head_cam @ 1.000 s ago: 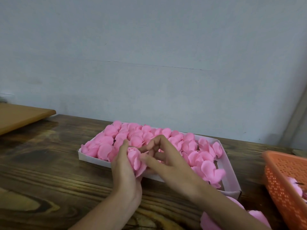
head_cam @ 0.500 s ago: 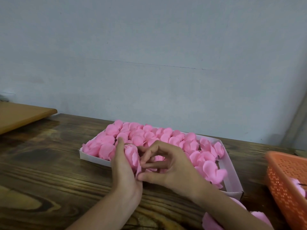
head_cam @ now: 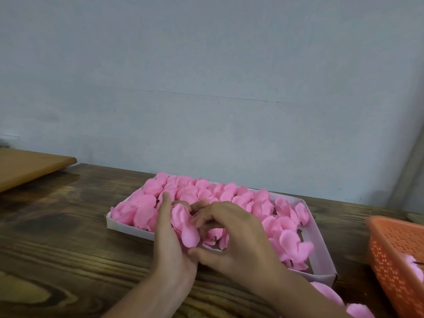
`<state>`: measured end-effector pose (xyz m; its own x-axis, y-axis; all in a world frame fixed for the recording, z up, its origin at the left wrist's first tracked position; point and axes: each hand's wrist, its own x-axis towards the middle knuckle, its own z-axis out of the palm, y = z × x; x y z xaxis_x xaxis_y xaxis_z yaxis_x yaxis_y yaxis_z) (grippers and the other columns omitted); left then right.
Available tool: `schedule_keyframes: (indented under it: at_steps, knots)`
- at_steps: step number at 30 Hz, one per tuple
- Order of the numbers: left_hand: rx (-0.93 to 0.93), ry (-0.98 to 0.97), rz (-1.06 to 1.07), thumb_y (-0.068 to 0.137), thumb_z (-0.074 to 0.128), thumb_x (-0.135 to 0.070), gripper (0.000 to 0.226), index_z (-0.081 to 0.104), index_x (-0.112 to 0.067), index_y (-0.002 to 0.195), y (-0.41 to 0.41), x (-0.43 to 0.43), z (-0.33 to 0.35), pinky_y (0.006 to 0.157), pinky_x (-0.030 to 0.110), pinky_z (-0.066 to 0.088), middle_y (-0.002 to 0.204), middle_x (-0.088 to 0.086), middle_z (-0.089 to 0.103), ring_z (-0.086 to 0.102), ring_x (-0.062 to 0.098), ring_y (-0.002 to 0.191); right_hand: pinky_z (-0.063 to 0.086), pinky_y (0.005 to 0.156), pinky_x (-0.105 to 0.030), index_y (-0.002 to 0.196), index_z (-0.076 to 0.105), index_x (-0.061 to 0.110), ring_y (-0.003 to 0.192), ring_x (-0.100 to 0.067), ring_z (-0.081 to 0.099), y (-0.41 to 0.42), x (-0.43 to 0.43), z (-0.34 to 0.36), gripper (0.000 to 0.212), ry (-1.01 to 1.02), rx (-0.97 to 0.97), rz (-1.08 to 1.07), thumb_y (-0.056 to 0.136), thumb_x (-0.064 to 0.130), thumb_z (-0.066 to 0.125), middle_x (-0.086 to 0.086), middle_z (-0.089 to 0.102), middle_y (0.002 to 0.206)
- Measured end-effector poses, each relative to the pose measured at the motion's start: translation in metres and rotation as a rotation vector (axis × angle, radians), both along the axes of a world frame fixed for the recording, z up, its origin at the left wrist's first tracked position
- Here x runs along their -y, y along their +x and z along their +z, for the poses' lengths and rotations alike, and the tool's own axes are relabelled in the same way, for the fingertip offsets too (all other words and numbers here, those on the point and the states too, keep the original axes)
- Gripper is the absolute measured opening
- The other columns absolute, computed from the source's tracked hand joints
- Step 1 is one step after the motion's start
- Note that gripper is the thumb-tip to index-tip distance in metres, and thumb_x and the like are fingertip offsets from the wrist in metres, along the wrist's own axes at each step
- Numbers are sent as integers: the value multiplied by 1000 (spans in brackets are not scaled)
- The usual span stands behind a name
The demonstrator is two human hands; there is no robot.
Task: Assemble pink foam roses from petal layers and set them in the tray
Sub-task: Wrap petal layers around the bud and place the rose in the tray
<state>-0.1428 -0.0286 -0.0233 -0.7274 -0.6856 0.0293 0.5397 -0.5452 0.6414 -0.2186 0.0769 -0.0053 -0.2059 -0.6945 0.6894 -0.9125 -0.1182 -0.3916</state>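
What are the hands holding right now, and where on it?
One rose: the left hand holds its left side, the right hand pinches its right-side petals.

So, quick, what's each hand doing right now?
Left hand: holds the rose.
Right hand: fingers curled, pinching that rose's petals.

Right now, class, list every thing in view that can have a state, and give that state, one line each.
left hand, grip round the half-made rose.
right hand, fingers curled on that rose's petals.
half-made rose, held in both hands at the near wall of the tray.
tray, nearly full of finished roses, bare strip at right.
orange basket, holds pink pieces, partly out of frame.
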Motion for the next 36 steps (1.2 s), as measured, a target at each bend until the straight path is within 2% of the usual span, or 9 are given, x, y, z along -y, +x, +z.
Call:
schedule_keyframes:
  at_steps: [5, 9, 14, 18, 21, 24, 29, 32, 36]
  knots:
    - [4, -30, -23, 96, 53, -62, 57, 73, -18, 65, -1, 0, -1, 58, 31, 60, 77, 6, 71, 73, 19, 68, 50, 84, -22, 93, 70, 25, 100, 2, 64, 2, 0, 1, 17, -61, -109, -52, 81, 28, 82, 16, 70, 90]
    - [-7, -41, -33, 94, 57, -62, 54, 73, -18, 68, -1, 1, -4, 57, 32, 60, 79, 6, 73, 75, 20, 70, 48, 83, -17, 101, 71, 25, 94, -1, 63, 3, 0, 2, 30, -26, -109, -31, 73, 28, 84, 17, 68, 94]
    - [-5, -116, -50, 89, 68, -48, 34, 81, -18, 81, -1, 6, -4, 60, 32, 60, 87, 5, 77, 76, 19, 78, 42, 95, -8, 102, 73, 23, 127, 2, 52, -1, -1, 0, 31, -19, -144, -89, 73, 31, 80, 16, 72, 107]
    - [5, -158, -60, 90, 66, -34, 24, 78, -14, 91, 0, 10, -5, 64, 35, 60, 91, 11, 73, 73, 23, 82, 48, 88, -17, 94, 68, 28, 130, 0, 47, 1, -1, -1, 27, -11, -174, -156, 72, 39, 78, 24, 67, 114]
    - [-6, -166, -71, 94, 62, -29, 24, 77, -11, 95, -2, 10, -7, 70, 37, 62, 105, 18, 74, 75, 28, 94, 51, 83, -20, 91, 68, 29, 126, 0, 49, 0, -1, -2, 22, -8, -192, -202, 75, 41, 77, 24, 67, 115]
    - [-29, -168, -71, 92, 64, -24, 18, 75, -10, 94, -3, 11, -8, 74, 38, 60, 105, 17, 69, 71, 27, 93, 54, 84, -22, 96, 74, 30, 121, 1, 53, -1, 0, -2, 18, -17, -160, -233, 87, 44, 67, 24, 69, 115]
    - [-60, -153, -77, 91, 64, -22, 16, 74, -9, 87, -3, 11, -9, 70, 36, 62, 117, 19, 73, 75, 27, 96, 42, 86, -11, 91, 75, 35, 105, 4, 55, -1, 1, -2, 8, -53, -106, -237, 92, 38, 68, 26, 70, 103]
    - [-45, -205, -71, 90, 64, -24, 16, 74, -11, 87, -4, 7, -11, 68, 36, 62, 109, 17, 75, 76, 28, 91, 47, 79, -17, 89, 75, 35, 92, 1, 59, -2, 1, -3, 10, -131, -35, -271, 90, 41, 68, 24, 68, 92]
    - [-21, -255, -60, 91, 63, -26, 17, 74, -15, 83, -8, 4, -13, 70, 36, 61, 98, 15, 75, 75, 28, 89, 41, 68, -12, 81, 73, 34, 78, -1, 56, -1, 1, -1, 12, -140, -21, -311, 88, 41, 67, 20, 65, 79]
